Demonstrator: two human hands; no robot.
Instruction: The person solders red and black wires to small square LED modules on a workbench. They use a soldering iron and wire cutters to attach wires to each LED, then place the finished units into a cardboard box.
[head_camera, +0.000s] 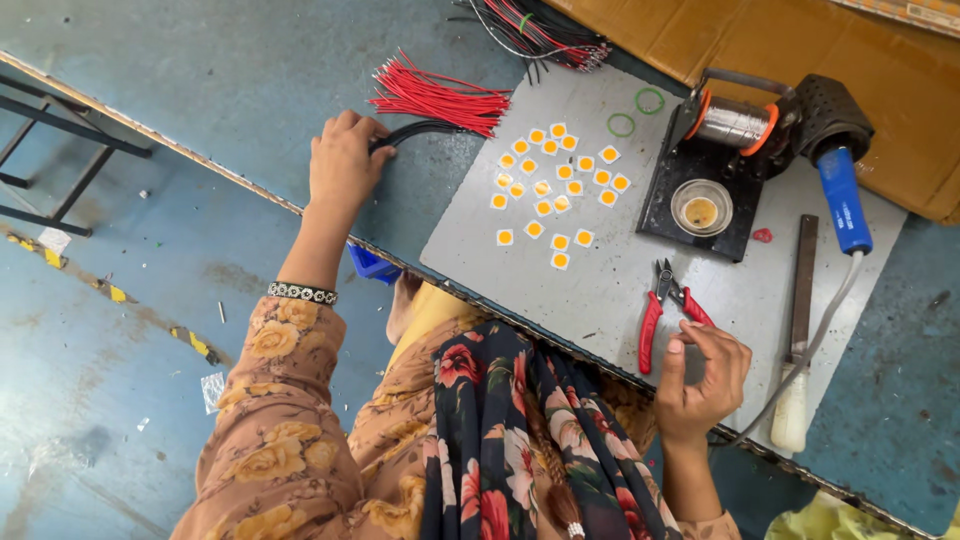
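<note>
Head view. Right hand (703, 380): curled loosely at the near tabletop (600, 290) edge, nothing visibly held, red-handled cutters (665, 312) just beside for reach. Left hand (345, 160): closed on a red wire bundle (435, 105) at its black sleeved end. Small yellow-and-white square parts (555, 185): spread flat mid-tabletop, each separately accessible.

Free lane btwn chips (556, 186) & cutters (668, 308); solder stand (712, 170) blocks far right.
</note>
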